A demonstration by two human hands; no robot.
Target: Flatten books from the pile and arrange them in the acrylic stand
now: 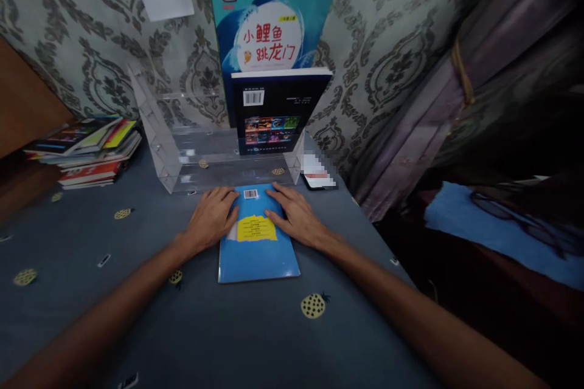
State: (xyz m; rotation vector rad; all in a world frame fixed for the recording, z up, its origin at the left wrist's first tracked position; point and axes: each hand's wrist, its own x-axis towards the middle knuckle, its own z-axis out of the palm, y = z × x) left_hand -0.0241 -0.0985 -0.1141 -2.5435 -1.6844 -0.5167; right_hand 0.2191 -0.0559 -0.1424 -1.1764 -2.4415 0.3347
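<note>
The left hand lies open along the left edge of a thin blue paperback book with a yellow panel on its cover, fingers stretched toward the top corner and thumb at the edge. The right hand is open too, its fingers spread over the right edge and thumb on the cover near the yellow panel. The book lies flat, barcode end away from the person, on a dark blue-grey cloth printed with yellow pineapples.

Just beyond it stands a clear plastic tiered rack. At the rack's right side a black book with small coloured pictures stands upright, in front of a larger teal book with red Chinese lettering. Left of the rack sits an untidy stack of mixed books. Near its right end lies a flat dark-edged object, partly pixelated.
</note>
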